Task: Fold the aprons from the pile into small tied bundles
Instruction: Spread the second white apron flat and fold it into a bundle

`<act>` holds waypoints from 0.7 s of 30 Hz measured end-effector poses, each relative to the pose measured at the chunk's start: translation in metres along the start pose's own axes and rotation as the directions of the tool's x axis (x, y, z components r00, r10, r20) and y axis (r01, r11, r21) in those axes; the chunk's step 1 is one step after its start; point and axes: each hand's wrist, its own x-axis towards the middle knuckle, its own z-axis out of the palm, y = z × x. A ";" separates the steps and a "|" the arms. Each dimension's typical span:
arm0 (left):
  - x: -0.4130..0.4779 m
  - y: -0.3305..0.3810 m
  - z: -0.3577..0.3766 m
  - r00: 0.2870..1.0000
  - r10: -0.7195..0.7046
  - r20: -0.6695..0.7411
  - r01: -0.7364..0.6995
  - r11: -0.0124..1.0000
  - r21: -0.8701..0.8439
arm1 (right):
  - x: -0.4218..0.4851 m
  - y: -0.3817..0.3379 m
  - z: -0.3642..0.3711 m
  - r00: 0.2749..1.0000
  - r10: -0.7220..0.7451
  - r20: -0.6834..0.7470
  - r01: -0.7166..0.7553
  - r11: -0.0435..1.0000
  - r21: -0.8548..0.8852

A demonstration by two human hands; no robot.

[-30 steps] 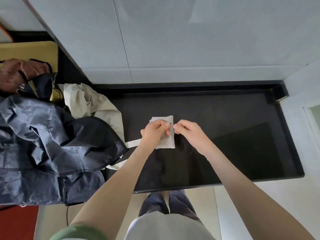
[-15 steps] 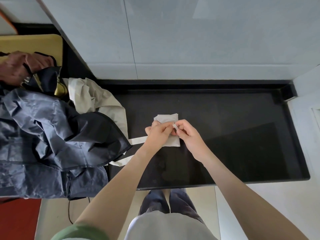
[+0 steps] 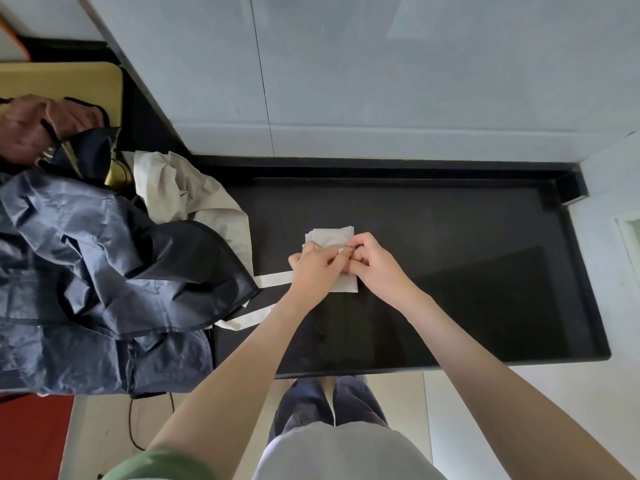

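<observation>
Grey wall tiles back a black table (image 3: 450, 237), where the work is in hand.

One cream apron is folded down to a small bundle (image 3: 332, 237) and lies flat near the middle of the table. The left hand (image 3: 317, 268) lies over its near-left part with fingers curled. The right hand (image 3: 375, 268) meets it on top, and the fingertips of both pinch together on what appears to be the strap. A length of that strap (image 3: 273, 279) runs left from under the left hand toward the pile.

Assessment: folding of this apron looks complete and the tying is in progress. No finished knot can be made out, as the hands cover that spot.

No other finished bundle is in view. The pile at the table's left end holds a large crumpled navy apron (image 3: 104, 271), a loose cream apron (image 3: 194, 202) behind it and a brown cloth (image 3: 31, 126) at the far left. By this showing most of the task is outstanding.
</observation>
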 end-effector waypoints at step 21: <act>0.004 -0.007 -0.013 0.992 -0.004 0.125 0.050 0.928 -0.370 | -0.004 0.004 -0.011 0.990 0.112 0.080 -0.128 0.967 0.221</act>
